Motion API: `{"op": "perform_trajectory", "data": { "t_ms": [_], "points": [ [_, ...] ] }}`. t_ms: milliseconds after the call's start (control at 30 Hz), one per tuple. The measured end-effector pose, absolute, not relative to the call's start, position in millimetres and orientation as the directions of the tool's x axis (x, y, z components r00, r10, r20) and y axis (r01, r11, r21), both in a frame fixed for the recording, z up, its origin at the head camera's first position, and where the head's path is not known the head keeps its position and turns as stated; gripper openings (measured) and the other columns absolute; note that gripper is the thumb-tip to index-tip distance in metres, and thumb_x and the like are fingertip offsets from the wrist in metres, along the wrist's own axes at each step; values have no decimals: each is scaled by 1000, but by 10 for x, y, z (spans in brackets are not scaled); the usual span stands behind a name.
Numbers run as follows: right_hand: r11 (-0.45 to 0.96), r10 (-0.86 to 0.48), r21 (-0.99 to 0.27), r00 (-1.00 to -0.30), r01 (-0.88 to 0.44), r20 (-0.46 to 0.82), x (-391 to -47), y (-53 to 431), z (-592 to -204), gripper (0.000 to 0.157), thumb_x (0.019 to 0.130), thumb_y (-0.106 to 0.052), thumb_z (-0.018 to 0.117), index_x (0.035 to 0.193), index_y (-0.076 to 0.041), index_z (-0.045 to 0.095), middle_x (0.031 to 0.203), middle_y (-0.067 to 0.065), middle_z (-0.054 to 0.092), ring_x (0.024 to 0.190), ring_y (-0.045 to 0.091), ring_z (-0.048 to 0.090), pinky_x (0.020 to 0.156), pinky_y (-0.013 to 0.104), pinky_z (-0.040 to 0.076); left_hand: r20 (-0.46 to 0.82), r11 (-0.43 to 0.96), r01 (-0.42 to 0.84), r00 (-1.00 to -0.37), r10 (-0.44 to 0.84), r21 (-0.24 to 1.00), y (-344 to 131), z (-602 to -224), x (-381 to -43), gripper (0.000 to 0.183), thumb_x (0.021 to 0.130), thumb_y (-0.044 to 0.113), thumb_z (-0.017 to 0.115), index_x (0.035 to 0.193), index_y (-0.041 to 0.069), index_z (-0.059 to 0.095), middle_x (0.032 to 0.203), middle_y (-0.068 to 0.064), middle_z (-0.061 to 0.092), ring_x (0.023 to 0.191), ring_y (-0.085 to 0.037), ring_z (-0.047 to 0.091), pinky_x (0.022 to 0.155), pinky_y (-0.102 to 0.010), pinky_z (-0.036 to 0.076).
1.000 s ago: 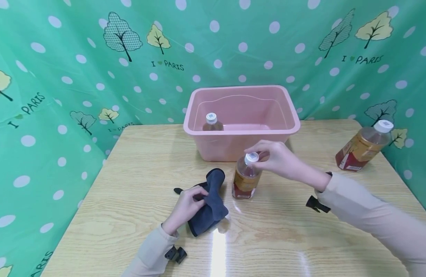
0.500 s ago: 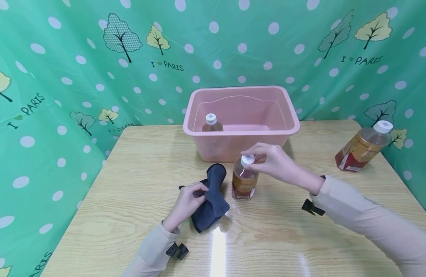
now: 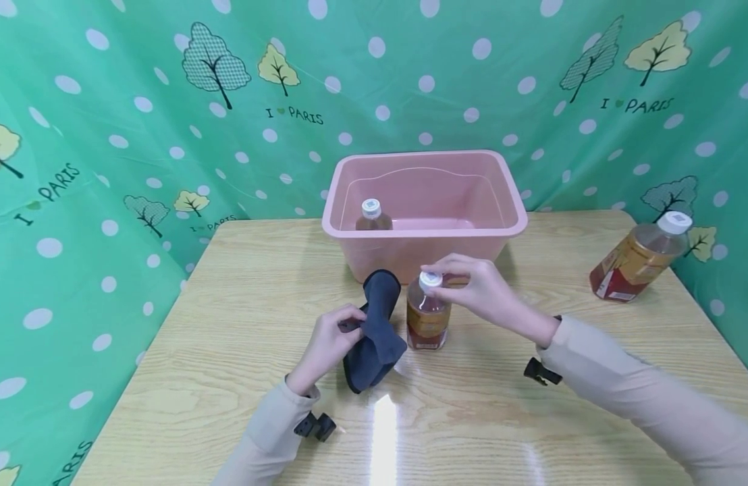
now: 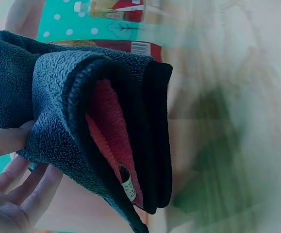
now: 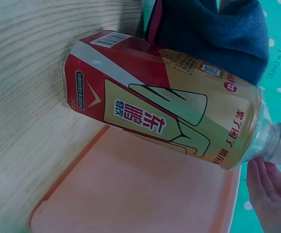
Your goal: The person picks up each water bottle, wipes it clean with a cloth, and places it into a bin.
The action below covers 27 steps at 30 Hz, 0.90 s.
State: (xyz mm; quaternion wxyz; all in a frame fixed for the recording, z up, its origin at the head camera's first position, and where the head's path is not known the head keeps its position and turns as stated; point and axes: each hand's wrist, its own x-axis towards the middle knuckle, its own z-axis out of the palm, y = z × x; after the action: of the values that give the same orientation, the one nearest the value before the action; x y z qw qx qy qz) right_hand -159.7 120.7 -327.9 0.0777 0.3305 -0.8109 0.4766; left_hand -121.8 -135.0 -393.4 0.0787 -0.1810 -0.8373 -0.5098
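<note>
My left hand (image 3: pixel 331 341) pinches a folded dark blue-grey cloth (image 3: pixel 379 341) with black edging. In the left wrist view the cloth (image 4: pixel 65 97) shows a pink inner side and a small white tag. Just right of it stands a drink bottle (image 3: pixel 427 317) with a yellow and red label and a white cap. My right hand (image 3: pixel 474 287) holds this bottle by its cap, fingertips and thumb around it. The right wrist view shows the bottle (image 5: pixel 164 104) upright on the table, with the cloth (image 5: pixel 218 34) close beside it.
Behind the hands is a pink bin (image 3: pixel 422 253), with another white-capped bottle (image 3: pixel 372 217) inside at its left. A third bottle (image 3: pixel 641 256) stands at the table's right edge. A green patterned curtain (image 3: pixel 422 81) hangs behind the wooden table (image 3: pixel 228 304).
My left hand has lifted and shifted the cloth slightly up and right, close to the bottle. The held bottle, tilted earlier, now stands more upright, its cap moved left with my right hand.
</note>
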Motion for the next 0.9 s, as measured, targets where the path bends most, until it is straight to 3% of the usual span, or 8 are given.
{"op": "perform_trajectory", "data": {
  "t_ms": [233, 433, 700, 900],
  "points": [
    [321, -441, -718, -769, -617, 464, -1594, 1204, -3313, 32, 73, -8, 70, 104, -3, 65, 94, 0, 63, 87, 11, 59, 69, 30, 51, 344, 413, 405, -914, 216, 815, -1297, -3845, -1276, 17, 70, -13, 59, 80, 0, 64, 81, -10, 63, 71, -20, 58, 60, -29, 49],
    [310, -423, -728, -775, -611, 470, -1589, 1210, -3350, 33, 72, -8, 70, 104, -3, 65, 95, 1, 63, 86, 10, 59, 72, 26, 50, 370, 414, 433, -901, 226, 801, -1233, -3743, -1332, 18, 70, -13, 59, 81, 0, 64, 82, -10, 63, 72, -22, 58, 60, -28, 49],
    [273, -384, -741, -776, -613, 500, -1591, 1198, -3404, 31, 70, -5, 71, 101, -3, 66, 95, 4, 65, 83, 10, 60, 72, 31, 50, 389, 398, 464, -885, 258, 792, -1127, -3677, -1405, 18, 70, -13, 59, 82, -1, 63, 84, -11, 62, 72, -21, 58, 60, -26, 48],
    [239, -379, -754, -774, -611, 507, -1596, 1189, -3444, 30, 70, -5, 70, 100, -1, 65, 95, 8, 64, 83, 10, 60, 71, 30, 50, 361, 389, 446, -891, 275, 806, -1078, -3690, -1435, 25, 71, -12, 58, 93, -1, 65, 89, -11, 63, 76, -20, 59, 63, -25, 49]
  ]
}}
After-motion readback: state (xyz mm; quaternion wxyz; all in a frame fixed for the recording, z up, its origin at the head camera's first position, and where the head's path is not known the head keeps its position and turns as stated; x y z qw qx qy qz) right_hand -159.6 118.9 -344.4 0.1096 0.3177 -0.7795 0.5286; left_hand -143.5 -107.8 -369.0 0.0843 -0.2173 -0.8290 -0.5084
